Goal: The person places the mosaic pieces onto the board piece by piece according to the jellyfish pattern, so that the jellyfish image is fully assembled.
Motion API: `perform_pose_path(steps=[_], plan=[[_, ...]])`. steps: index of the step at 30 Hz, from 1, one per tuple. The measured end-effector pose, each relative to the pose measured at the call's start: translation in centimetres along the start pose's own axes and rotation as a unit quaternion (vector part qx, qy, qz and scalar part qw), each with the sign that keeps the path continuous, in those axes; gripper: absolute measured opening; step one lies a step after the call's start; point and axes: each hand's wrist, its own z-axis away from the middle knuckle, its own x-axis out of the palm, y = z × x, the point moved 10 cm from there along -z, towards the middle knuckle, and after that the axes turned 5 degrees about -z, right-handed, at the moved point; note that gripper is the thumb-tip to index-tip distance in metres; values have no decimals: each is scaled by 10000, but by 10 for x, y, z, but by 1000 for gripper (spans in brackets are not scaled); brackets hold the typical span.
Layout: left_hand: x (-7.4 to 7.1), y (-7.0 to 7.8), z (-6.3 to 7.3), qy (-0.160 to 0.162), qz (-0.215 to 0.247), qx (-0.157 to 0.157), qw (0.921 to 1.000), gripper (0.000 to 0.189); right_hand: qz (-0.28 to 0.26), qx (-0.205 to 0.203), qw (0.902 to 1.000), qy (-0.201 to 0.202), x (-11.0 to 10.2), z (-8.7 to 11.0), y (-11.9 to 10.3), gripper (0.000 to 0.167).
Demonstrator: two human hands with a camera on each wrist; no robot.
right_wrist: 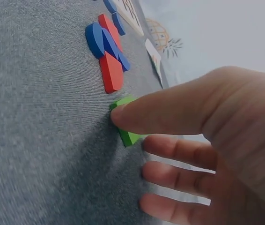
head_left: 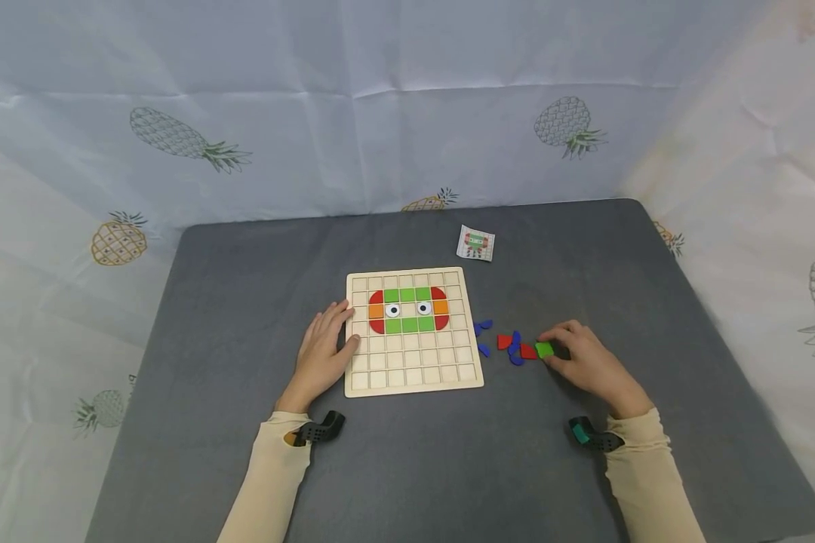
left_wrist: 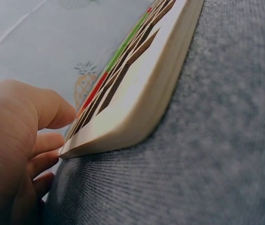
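A square wooden grid board (head_left: 414, 369) lies on the table, bearing a pattern of green, red and orange tiles with two round eye pieces. My left hand (head_left: 322, 353) rests against the board's left edge, thumb and fingertips touching it, fingers loosely extended. To the right of the board, my right hand (head_left: 587, 362) pinches a green tile (right_wrist: 131, 136) between thumb and fingers, at the table surface. Beside that tile lie red pieces (right_wrist: 111, 72) and blue pieces (right_wrist: 95, 40) in a loose row; some overlap. The far side of the green tile is hidden by the thumb.
A small pattern card (head_left: 476, 243) lies behind the board, toward the right. More blue pieces (head_left: 484, 350) lie close to the board's right edge. The dark grey table (head_left: 448, 467) ends at a pale curtain (head_left: 394, 151) printed with pineapples.
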Motion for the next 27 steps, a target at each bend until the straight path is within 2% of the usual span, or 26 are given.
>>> perform_pose_path(steps=[4,11,19,27], plan=[[1,-1,1,-60,-19,-53,10000,54,-79,207,9997,133,-2,-6,4,22],[0,1,1,-40,-8,-57,10000,54,-761,199,9961,388,-11,-14,0,10],[-1,2,1,76,-8,6,10000,54,-1218,2,9914,484,-17,-29,-26,11],[-2,2,1,55,-5,-6,10000,53,-1552,-408,9868,216,-7,-50,-63,12]])
